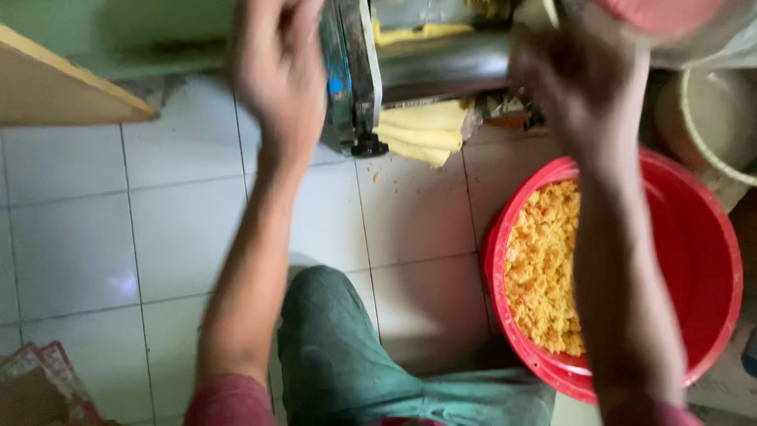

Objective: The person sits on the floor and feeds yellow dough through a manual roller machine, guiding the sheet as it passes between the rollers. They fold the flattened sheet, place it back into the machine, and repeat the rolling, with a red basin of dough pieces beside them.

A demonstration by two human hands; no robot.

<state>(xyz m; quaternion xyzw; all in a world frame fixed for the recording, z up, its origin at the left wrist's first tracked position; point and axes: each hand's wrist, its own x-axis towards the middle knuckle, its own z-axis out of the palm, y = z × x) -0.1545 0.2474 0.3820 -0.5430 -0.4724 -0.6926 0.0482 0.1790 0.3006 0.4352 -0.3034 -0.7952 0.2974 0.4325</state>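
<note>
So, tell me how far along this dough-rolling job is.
Done: a folded yellow sheet hangs out of the roller machine. In hand: both the left hand and right hand are raised at the machine, blurred, their grip unclear. Left: a heap of yellow crumbly dough sits in the red tub.

Machine [355, 79] at top centre, standing on tiled floor [79, 237]. Folded dough sheet [422, 130] hanging from its right side. Left hand [276, 71] just left of machine; right hand [572, 75] to its right. Basin [710, 260] at right, below right hand, holding crumbly dough [544, 268] in its left half. Knee [323, 331] at bottom centre, between forearms.
</note>
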